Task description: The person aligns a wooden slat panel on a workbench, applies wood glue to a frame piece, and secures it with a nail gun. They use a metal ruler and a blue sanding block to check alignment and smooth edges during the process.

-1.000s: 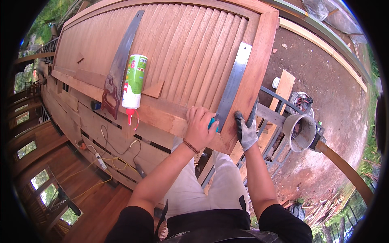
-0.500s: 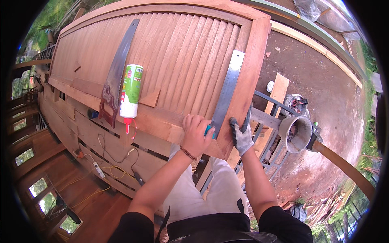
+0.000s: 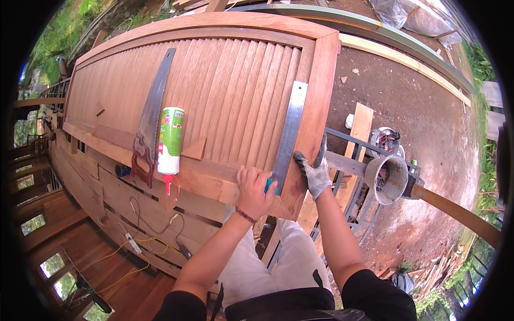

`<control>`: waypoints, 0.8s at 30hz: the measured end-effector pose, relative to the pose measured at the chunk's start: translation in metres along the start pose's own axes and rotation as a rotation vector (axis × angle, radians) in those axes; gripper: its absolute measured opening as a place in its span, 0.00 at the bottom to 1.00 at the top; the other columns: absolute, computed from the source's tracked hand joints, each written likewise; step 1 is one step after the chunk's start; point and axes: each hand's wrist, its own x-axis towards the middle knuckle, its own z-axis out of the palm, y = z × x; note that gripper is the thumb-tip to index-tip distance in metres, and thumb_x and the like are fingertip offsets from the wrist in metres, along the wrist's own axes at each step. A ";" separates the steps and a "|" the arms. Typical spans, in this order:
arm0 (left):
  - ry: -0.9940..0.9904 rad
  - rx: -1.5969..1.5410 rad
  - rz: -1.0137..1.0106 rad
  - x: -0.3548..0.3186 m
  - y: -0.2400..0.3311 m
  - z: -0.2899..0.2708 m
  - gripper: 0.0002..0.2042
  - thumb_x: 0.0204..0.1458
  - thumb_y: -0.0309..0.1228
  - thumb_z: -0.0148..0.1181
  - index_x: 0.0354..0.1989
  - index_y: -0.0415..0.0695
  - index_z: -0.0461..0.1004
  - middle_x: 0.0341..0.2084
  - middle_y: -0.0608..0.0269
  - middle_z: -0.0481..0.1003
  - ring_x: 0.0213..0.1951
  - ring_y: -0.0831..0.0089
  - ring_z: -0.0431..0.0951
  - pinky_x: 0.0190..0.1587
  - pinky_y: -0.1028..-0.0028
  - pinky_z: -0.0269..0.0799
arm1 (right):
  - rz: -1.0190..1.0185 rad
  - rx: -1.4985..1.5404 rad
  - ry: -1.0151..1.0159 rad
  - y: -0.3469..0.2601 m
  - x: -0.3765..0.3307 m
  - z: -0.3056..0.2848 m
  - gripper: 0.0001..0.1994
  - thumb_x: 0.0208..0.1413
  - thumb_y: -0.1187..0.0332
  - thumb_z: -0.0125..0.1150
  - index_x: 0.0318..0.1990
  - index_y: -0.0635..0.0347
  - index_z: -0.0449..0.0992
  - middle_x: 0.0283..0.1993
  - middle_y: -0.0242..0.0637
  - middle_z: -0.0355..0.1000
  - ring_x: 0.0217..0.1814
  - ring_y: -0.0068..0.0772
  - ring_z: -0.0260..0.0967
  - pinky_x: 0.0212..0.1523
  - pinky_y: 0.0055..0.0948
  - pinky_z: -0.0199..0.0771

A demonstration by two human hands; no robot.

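My left hand (image 3: 254, 191), bare with a beaded bracelet at the wrist, is closed around a small teal piece (image 3: 271, 186) at the near end of a steel ruler (image 3: 290, 125). Fingers cover most of that piece, so I cannot tell whether it is joined to the ruler. The ruler lies along the right side of a wooden louvered door (image 3: 321, 85). My right hand (image 3: 315, 174), in a grey and white glove, grips the door's right edge near its close corner, thumb on top and fingers along the outer side.
On the door lie a handsaw (image 3: 152, 109), a green and white glue bottle (image 3: 171, 140) with a red cap, and a wooden wedge (image 3: 194, 149). A bucket (image 3: 386, 179) stands at right beside a metal frame. Power cords and a power strip (image 3: 133, 243) lie lower left.
The view has shifted, so the door's far part and the tools on it appear lower. Both hands keep their holds at the door's near right corner.
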 end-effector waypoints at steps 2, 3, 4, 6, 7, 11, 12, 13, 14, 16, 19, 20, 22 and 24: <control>0.003 -0.020 0.013 0.001 0.000 0.001 0.13 0.49 0.33 0.65 0.41 0.41 0.76 0.37 0.54 0.69 0.46 0.51 0.69 0.61 0.47 0.54 | -0.068 -0.013 0.050 0.017 0.011 -0.003 0.37 0.49 0.64 0.75 0.63 0.65 0.60 0.52 0.47 0.74 0.50 0.37 0.75 0.48 0.34 0.79; 0.007 -0.026 0.014 0.000 -0.001 0.001 0.13 0.49 0.33 0.65 0.41 0.41 0.76 0.37 0.54 0.69 0.46 0.51 0.69 0.62 0.46 0.54 | -0.082 0.072 0.028 0.011 0.014 0.000 0.37 0.48 0.65 0.75 0.63 0.64 0.61 0.51 0.46 0.74 0.49 0.36 0.75 0.47 0.33 0.79; 0.005 -0.020 0.009 0.000 -0.001 0.000 0.13 0.49 0.33 0.65 0.41 0.41 0.76 0.37 0.54 0.69 0.46 0.52 0.69 0.62 0.46 0.54 | -0.095 0.158 0.006 0.000 0.015 0.003 0.36 0.48 0.66 0.76 0.62 0.63 0.62 0.51 0.44 0.74 0.48 0.35 0.75 0.46 0.33 0.80; 0.000 -0.009 0.001 -0.001 -0.001 0.000 0.12 0.48 0.32 0.65 0.40 0.42 0.76 0.38 0.55 0.69 0.47 0.53 0.68 0.63 0.47 0.53 | -0.037 0.290 -0.022 -0.027 0.011 0.006 0.34 0.45 0.70 0.77 0.60 0.60 0.65 0.49 0.40 0.75 0.46 0.33 0.75 0.44 0.32 0.82; 0.003 -0.008 0.003 -0.002 0.000 0.000 0.12 0.48 0.32 0.65 0.40 0.42 0.76 0.38 0.55 0.69 0.47 0.53 0.68 0.63 0.47 0.53 | -0.022 0.275 -0.036 -0.027 0.013 0.005 0.34 0.46 0.69 0.77 0.60 0.59 0.65 0.49 0.39 0.75 0.46 0.33 0.75 0.44 0.32 0.82; 0.013 -0.009 0.018 -0.001 0.000 0.003 0.13 0.49 0.32 0.65 0.41 0.41 0.76 0.37 0.54 0.69 0.47 0.51 0.69 0.62 0.46 0.54 | 0.021 0.238 -0.046 -0.025 0.016 0.001 0.32 0.47 0.68 0.76 0.59 0.59 0.66 0.49 0.38 0.74 0.46 0.33 0.75 0.45 0.33 0.82; 0.013 -0.007 0.020 -0.003 -0.001 0.003 0.13 0.49 0.33 0.65 0.41 0.41 0.76 0.37 0.53 0.68 0.46 0.50 0.69 0.61 0.46 0.54 | 0.032 0.235 -0.042 -0.026 0.015 0.002 0.32 0.47 0.68 0.77 0.59 0.59 0.67 0.48 0.38 0.75 0.46 0.33 0.76 0.45 0.33 0.82; 0.017 -0.008 0.023 -0.003 -0.002 0.004 0.13 0.49 0.33 0.65 0.41 0.41 0.76 0.37 0.53 0.68 0.46 0.50 0.69 0.61 0.46 0.54 | 0.061 0.227 -0.045 -0.029 0.014 0.002 0.31 0.47 0.68 0.77 0.58 0.59 0.67 0.48 0.38 0.75 0.45 0.33 0.76 0.44 0.33 0.82; 0.021 -0.008 0.026 -0.002 -0.003 0.005 0.13 0.49 0.32 0.65 0.41 0.41 0.76 0.37 0.53 0.68 0.46 0.50 0.69 0.61 0.46 0.55 | 0.091 0.219 -0.049 -0.033 0.013 0.000 0.31 0.47 0.68 0.77 0.57 0.60 0.68 0.47 0.39 0.75 0.44 0.33 0.76 0.44 0.33 0.82; 0.019 -0.012 0.028 -0.001 -0.003 0.003 0.13 0.49 0.32 0.65 0.41 0.41 0.76 0.38 0.53 0.69 0.46 0.50 0.69 0.61 0.46 0.55 | 0.128 0.200 -0.043 -0.035 0.015 0.000 0.29 0.47 0.67 0.77 0.56 0.61 0.69 0.46 0.40 0.76 0.43 0.34 0.77 0.44 0.33 0.82; 0.011 -0.027 0.022 -0.001 -0.003 0.001 0.13 0.49 0.32 0.65 0.41 0.41 0.76 0.38 0.53 0.69 0.47 0.50 0.68 0.61 0.47 0.55 | 0.092 0.219 -0.059 -0.034 0.012 0.001 0.29 0.47 0.67 0.77 0.55 0.62 0.69 0.46 0.39 0.76 0.44 0.33 0.77 0.44 0.33 0.82; 0.010 -0.029 0.023 -0.001 -0.003 0.000 0.13 0.49 0.32 0.65 0.41 0.41 0.76 0.38 0.53 0.69 0.47 0.50 0.68 0.61 0.47 0.55 | 0.092 0.236 -0.059 -0.034 0.012 0.001 0.29 0.47 0.67 0.77 0.55 0.62 0.69 0.46 0.39 0.76 0.44 0.33 0.77 0.44 0.32 0.82; 0.006 -0.022 0.023 -0.001 -0.004 -0.001 0.13 0.48 0.32 0.66 0.41 0.41 0.76 0.38 0.53 0.69 0.47 0.50 0.68 0.61 0.48 0.56 | 0.088 0.271 -0.060 -0.033 0.013 0.002 0.29 0.46 0.67 0.77 0.55 0.62 0.69 0.46 0.39 0.76 0.44 0.33 0.76 0.44 0.32 0.82; -0.002 -0.007 0.027 -0.001 -0.005 0.000 0.13 0.48 0.32 0.66 0.41 0.41 0.76 0.38 0.53 0.69 0.47 0.50 0.68 0.61 0.50 0.57 | 0.068 0.269 -0.061 -0.030 0.013 0.004 0.30 0.46 0.67 0.77 0.55 0.62 0.69 0.46 0.39 0.76 0.44 0.33 0.76 0.44 0.32 0.82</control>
